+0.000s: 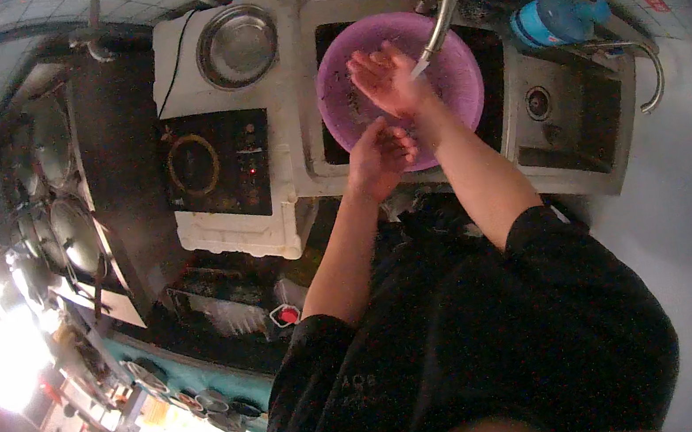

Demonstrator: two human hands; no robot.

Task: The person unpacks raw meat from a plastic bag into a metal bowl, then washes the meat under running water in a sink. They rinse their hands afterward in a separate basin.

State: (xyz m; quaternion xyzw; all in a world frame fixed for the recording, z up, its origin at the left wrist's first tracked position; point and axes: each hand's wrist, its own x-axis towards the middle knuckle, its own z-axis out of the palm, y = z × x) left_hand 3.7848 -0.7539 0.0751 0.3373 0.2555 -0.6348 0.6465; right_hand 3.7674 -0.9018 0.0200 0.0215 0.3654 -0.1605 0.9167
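Observation:
A pink plastic basin (469, 87) stands in the left bowl of a stainless steel sink. The curved metal faucet (447, 3) reaches over it, and water runs from its spout onto my right wrist. Palm up, my right hand (385, 79) is held over the basin with its fingers spread and nothing in them. My left hand (380, 158) hovers at the basin's near rim, fingers loosely curled and apart, with no object visible in it. Small dark bits show inside the basin; what they are cannot be told.
An induction cooker (221, 164) with a lit red light sits left of the sink, behind it a round stainless steel bowl (238, 47). A large blue plastic bottle (548, 21) lies at the back right, by the second sink bowl (565, 136) and another faucet (654, 77).

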